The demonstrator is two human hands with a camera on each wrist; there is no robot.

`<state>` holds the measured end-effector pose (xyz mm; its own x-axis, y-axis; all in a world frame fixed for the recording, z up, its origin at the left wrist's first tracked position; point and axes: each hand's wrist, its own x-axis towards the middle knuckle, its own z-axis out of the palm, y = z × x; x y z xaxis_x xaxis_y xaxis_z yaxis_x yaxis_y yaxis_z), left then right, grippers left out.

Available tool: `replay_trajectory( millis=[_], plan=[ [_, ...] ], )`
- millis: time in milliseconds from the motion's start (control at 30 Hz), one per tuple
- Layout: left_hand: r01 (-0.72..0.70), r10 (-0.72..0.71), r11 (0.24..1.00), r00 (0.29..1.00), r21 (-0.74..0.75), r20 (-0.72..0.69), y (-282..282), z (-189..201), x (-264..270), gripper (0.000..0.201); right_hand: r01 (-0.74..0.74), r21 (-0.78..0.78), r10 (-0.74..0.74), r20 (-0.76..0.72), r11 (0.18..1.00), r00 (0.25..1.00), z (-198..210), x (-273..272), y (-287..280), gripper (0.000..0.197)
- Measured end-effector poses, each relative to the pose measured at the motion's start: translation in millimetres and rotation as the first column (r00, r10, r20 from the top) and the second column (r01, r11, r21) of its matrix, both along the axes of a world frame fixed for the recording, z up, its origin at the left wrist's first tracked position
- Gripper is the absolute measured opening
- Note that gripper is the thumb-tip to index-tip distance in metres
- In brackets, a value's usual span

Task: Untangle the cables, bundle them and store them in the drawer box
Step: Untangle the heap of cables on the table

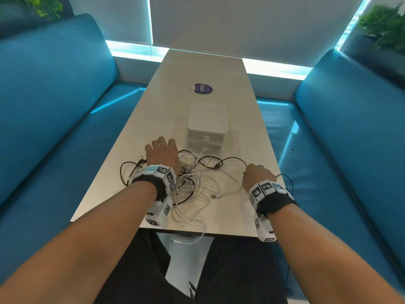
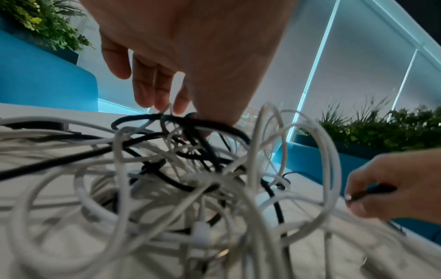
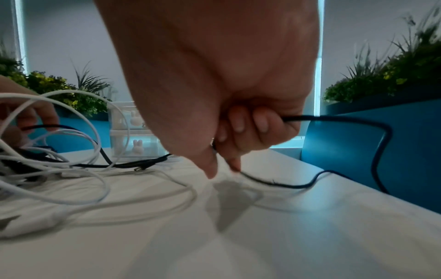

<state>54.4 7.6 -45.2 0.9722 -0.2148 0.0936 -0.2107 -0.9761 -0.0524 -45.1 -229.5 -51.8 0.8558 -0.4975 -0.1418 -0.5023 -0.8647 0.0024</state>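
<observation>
While pinning the tangle (image 1: 192, 183) at 6 o'clock on the table (image 1: 206, 69), left hand (image 1: 161, 153) noted with fingers (image 2: 143, 88) relaxed, loosely spread on the heap, presumably anchoring it. Right hand (image 1: 256, 175), at 3 o'clock of the heap, pinching a black cable (image 3: 339, 120), fingers (image 3: 260, 122) curled, evidently to draw it free. Drawer box (image 1: 206, 128) at 12 o'clock, closed, just beyond the cables.

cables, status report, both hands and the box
Left hand open, fingers down on the tangled cables. Right hand grips a black cable. Drawer box shut behind the pile, nothing bundled yet.
</observation>
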Motion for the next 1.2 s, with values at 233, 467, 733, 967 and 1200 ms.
replay_trajectory(
  millis=[233, 467, 733, 967, 1200],
  plan=[
    [0.29, -0.307, 0.875, 0.952, -0.387, 0.019, -20.9, 20.8, -10.8, 0.049, -0.033, 0.05, 0.035, -0.023, 0.998, 0.999, -1.1, 0.1, 7.6, 0.027],
    [0.598, -0.615, 0.762, 0.788, -0.248, 0.012, -36.1, 12.4, -31.6, 0.052, -0.073, -0.006, 0.073, -0.066, 0.997, 0.995, 5.8, -11.1, 4.7, 0.025],
    [0.567, -0.56, 0.822, 0.822, 0.049, -0.103, -18.0, 0.6, -29.3, 0.051, 0.038, -0.075, -0.04, -0.032, 0.996, 0.999, 14.0, -15.8, -10.6, 0.019],
    [0.54, -0.555, 0.814, 0.832, 0.212, 0.011, -35.5, 13.5, -39.2, 0.056, -0.202, -0.016, 0.202, 0.094, 0.979, 0.975, 6.3, -4.8, 6.2, 0.045],
    [0.726, -0.682, 0.654, 0.687, 0.21, -0.251, -47.1, -1.8, -41.1, 0.06, -0.245, 0.017, 0.245, 0.009, 0.969, 0.97, -4.4, 3.0, 7.1, 0.036]
  ],
)
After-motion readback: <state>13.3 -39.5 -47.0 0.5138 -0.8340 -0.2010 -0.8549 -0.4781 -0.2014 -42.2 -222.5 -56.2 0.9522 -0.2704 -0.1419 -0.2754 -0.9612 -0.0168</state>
